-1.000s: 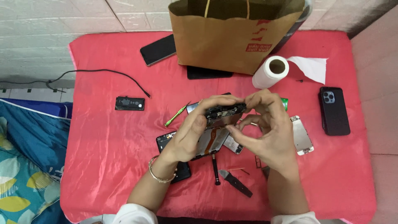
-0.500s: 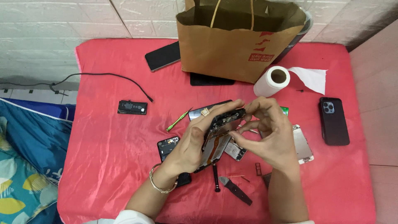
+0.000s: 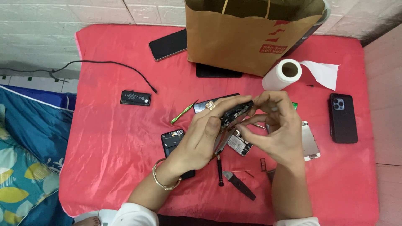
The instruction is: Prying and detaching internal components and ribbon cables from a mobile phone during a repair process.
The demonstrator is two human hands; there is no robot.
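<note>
My left hand (image 3: 205, 136) grips a dark opened phone body (image 3: 235, 113) and tilts it up over a red cloth-covered table (image 3: 117, 138). My right hand (image 3: 278, 125) pinches at the phone body's upper right end with thumb and fingers. Below my hands lie a phone board with a battery (image 3: 239, 144), a black phone back (image 3: 172, 140) and a silver phone shell (image 3: 310, 144). A gold bangle sits on my left wrist.
A brown paper bag (image 3: 247, 37) stands at the back, a paper roll (image 3: 282, 74) beside it. Black phones lie at the back left (image 3: 167, 44) and far right (image 3: 342, 118). A loose battery (image 3: 135, 98), a green screwdriver (image 3: 183, 112), a black tool (image 3: 238, 185) and a cable (image 3: 104, 63) are scattered around.
My view has shifted slightly, so the table sits lower in the frame. Both hands keep hold of the phone body, with the fingers of my right hand working at its end.
</note>
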